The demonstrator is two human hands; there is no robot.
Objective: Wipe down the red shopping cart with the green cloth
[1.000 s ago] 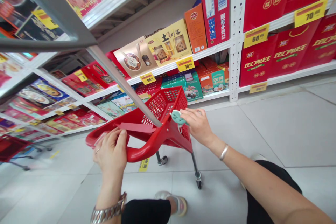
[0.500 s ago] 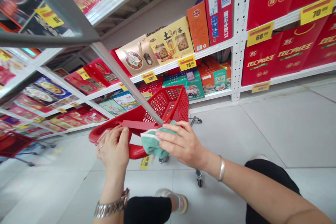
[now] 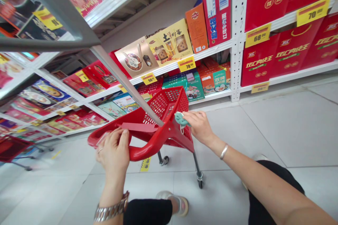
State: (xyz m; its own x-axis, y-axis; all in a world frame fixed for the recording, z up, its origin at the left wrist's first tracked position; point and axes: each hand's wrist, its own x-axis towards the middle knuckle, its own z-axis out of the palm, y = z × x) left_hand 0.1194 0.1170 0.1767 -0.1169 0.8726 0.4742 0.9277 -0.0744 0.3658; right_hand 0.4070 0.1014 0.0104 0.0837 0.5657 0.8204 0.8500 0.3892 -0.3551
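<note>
A red plastic shopping cart [image 3: 148, 151] with perforated sides stands in front of me on castors. My left hand [image 3: 114, 147] is closed over the left part of its handle, the thumb lying on top. A bunched green cloth [image 3: 181, 119] with a white edge is pinched in my right hand [image 3: 199, 124]. That hand is at the cart's right side, close to the perforated wall; whether the cloth touches the wall I cannot tell. A grey metal pole [image 3: 129, 86] rises from the cart toward the upper left and joins a grey frame [image 3: 87, 40].
White shelves [image 3: 211, 51] run along the aisle, stocked with boxed goods and yellow price tags. Red gift boxes [image 3: 264, 59] fill the right-hand shelves. Another red cart [image 3: 16, 151] stands at far left. My feet are on grey floor tiles [image 3: 266, 126] behind the cart.
My right hand has moved right and slightly up with the cloth, from the handle's right end to the cart's side. My left hand keeps its place on the handle.
</note>
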